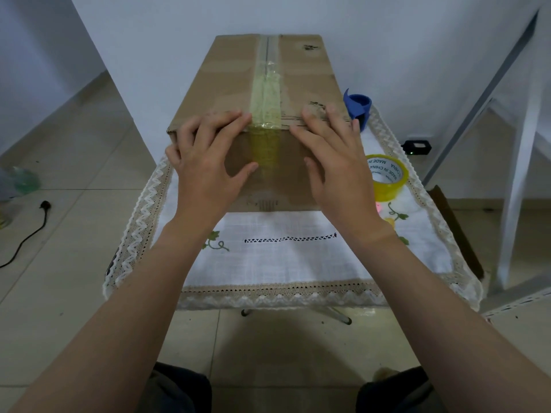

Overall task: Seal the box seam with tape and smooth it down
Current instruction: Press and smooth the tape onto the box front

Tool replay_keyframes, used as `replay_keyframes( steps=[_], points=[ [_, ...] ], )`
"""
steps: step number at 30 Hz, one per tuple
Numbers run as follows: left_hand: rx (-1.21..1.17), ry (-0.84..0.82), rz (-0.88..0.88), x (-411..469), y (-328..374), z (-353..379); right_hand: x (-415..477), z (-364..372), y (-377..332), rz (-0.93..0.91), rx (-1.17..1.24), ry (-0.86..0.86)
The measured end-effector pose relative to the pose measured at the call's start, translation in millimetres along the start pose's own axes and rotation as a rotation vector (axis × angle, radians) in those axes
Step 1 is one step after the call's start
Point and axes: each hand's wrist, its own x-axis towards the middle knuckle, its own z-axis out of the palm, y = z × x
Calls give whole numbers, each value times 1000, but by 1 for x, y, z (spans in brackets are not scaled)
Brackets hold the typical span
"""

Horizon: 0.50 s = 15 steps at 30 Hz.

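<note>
A cardboard box (226,81) stands on the table (283,260), which is covered with a white lace-edged cloth. A yellowish tape strip (265,93) runs along the box's top seam and folds down over its near face. The left hand (205,168) lies over the box's near top edge left of the strip, fingers straight and thumb on the near face. The right hand (337,165) lies likewise right of the strip. A yellow tape roll (387,180) sits just right of the box, with a blue object (357,108) farther back along that side.
</note>
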Motion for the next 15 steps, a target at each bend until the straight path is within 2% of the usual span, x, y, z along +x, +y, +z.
replay_keyframes(
  steps=[4, 7, 11, 15],
  points=[
    [-79, 7, -1, -4, 16, -1, -8, -14, 7, -28, 105, 16],
    [-102, -3, 73, -5, 33, 1, -13, -27, 15, 13, 60, 64],
    [-96, 2, 152, -7, 55, 8, -19, -40, 34, 258, -24, 5],
    [-175, -51, 175, -13, 66, 15, -28, -45, 56, 520, -99, -190]
  ],
)
